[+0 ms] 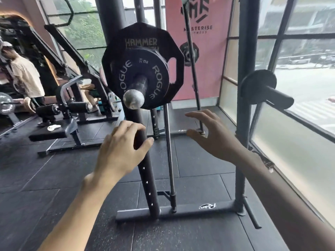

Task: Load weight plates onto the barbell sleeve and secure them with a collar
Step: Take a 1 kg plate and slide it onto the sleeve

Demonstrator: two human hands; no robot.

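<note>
Right now both my hands, left hand [123,151] and right hand [208,134], hang open and empty; above them, the uncollared plates [143,78] could slide off the sleeve [134,98].

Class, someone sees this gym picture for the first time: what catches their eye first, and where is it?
The round black Rogue plate, stacked before a larger angular black Hammer plate on the steel barbell sleeve, upper centre. Below, the open left hand and right hand hover empty; no collar shows.

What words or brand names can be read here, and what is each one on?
"HAMMER": large rear plate; the line under it is hidden.
"ROGUE", twice: smaller front plate; its small numbers are blurred.
"MASTERISE": pink banner; small line below unreadable.
Script logo on the rack base: unreadable.
</note>
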